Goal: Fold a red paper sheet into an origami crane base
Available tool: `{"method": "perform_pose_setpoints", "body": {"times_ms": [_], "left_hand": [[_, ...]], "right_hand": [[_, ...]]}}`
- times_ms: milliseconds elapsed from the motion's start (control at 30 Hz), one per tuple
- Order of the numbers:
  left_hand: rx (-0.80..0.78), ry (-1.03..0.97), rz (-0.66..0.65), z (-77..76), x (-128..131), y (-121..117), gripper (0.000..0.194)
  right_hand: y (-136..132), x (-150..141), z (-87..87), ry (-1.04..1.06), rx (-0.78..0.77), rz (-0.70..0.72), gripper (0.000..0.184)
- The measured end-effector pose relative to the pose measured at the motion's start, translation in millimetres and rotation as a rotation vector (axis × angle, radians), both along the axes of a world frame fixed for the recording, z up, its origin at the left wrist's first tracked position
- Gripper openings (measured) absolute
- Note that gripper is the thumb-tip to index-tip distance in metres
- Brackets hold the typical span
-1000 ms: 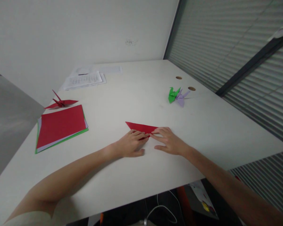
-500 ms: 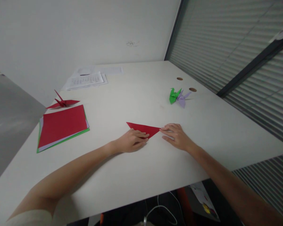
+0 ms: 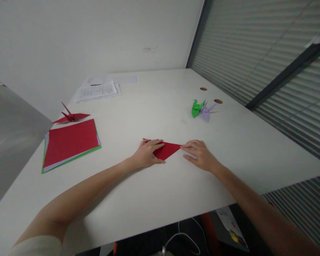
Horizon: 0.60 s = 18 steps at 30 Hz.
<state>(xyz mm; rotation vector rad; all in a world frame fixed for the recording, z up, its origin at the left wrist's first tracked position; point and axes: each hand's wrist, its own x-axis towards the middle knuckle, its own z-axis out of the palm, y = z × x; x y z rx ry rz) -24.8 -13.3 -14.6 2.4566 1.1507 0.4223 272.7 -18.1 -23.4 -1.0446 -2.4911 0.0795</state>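
Tabletop (image 3: 149, 199) first, broad, white and smooth-looking: possibly short on grip, so a chance of sideways skating for the whole fold under uneven pressure. Over to the left, well apart, a stack of coloured sheets (image 3: 72, 142), red on top; little danger from there.

Now down to the folded red paper (image 3: 166, 150), flat on the tabletop between both hands, and here probably the real risk: layers prone to creep under push from one side and pull from the other, hence a crooked crease; or, after too hard a tug, a bent or torn tip.

Left hand (image 3: 146, 153) next: spread, palm down over the paper's left part, thumb out by the lower corner, apparently pressing, nothing clutched. Then the right hand (image 3: 200, 154): loosely open, fingers lightly bent, thumb clear below. Smallest, fingertips (image 3: 182, 146) at the sharp right corner, touching; how firmly, impossible to tell.
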Motion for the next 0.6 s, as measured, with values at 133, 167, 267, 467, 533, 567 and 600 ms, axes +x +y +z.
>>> {"method": "perform_pose_setpoints", "body": {"times_ms": [133, 167, 267, 467, 533, 567, 600], "left_hand": [[-0.007, 0.052, -0.001, -1.5, -1, 3, 0.084], [-0.011, 0.058, -0.002, -2.0, 0, 2, 0.084], [-0.013, 0.060, 0.000, -2.7, 0, 1, 0.084], [0.018, 0.091, -0.024, -0.4, 0, 0, 0.068], [0.032, 0.107, -0.031, 0.0, 0, 0, 0.065], [0.035, 0.112, -0.033, 0.2, 0, 0, 0.065], [0.036, 0.116, -0.036, 0.4, 0, 1, 0.066]], "right_hand": [[2, 1, 2.1, 0.044, 0.001, -0.017, 0.033], [1, -1, 3.7, 0.064, 0.015, -0.034, 0.034], [-7, -14, 10.8, 0.089, 0.047, -0.035, 0.037], [-29, -53, 18.5, -0.055, -0.050, 0.222, 0.048], [-31, -57, 16.6, -0.080, -0.054, 0.218, 0.049], [-30, -58, 15.3, -0.086, -0.048, 0.213, 0.049], [-30, -58, 14.1, -0.089, -0.039, 0.209, 0.050]]}}
